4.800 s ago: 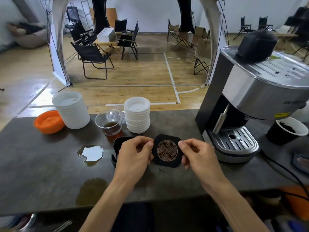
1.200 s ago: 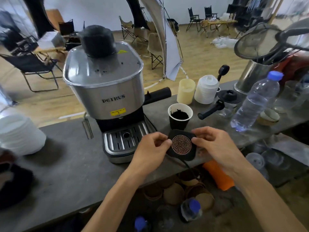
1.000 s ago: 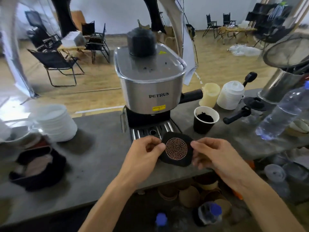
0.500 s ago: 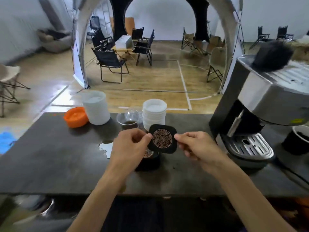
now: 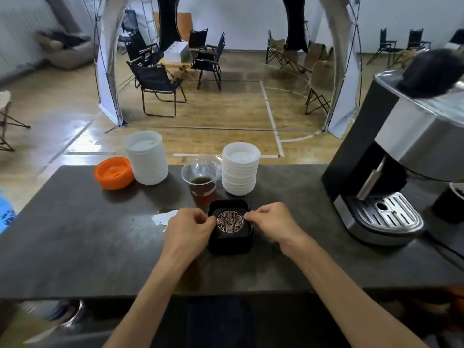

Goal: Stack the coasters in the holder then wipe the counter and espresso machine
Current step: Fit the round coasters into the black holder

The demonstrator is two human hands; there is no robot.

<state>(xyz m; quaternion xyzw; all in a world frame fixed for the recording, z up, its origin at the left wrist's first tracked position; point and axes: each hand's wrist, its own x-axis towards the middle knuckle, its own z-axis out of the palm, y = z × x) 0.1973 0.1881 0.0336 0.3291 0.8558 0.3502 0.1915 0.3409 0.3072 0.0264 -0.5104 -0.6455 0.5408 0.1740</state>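
Note:
A black square coaster [image 5: 230, 221] with a copper round pattern lies flat at the top of the black coaster holder [image 5: 229, 244] in the middle of the dark counter [image 5: 100, 247]. My left hand [image 5: 189, 228] pinches the coaster's left edge. My right hand [image 5: 273, 223] pinches its right edge. The steel and black espresso machine [image 5: 401, 156] stands at the right, its drip tray [image 5: 388, 217] facing me. Whether other coasters lie under this one is hidden.
A puddle [image 5: 162, 218] of spilled liquid lies left of my left hand. Behind the holder stand a clear cup [image 5: 202, 182] with brown drink, two stacks of white lids [image 5: 240, 169] [image 5: 146, 158] and an orange lid [image 5: 114, 173]. A black cable [image 5: 442, 249] runs from the machine.
The view swung from the espresso machine's right side back to the holder. Both hands carried the coaster over and lowered it from above the holder down into its top.

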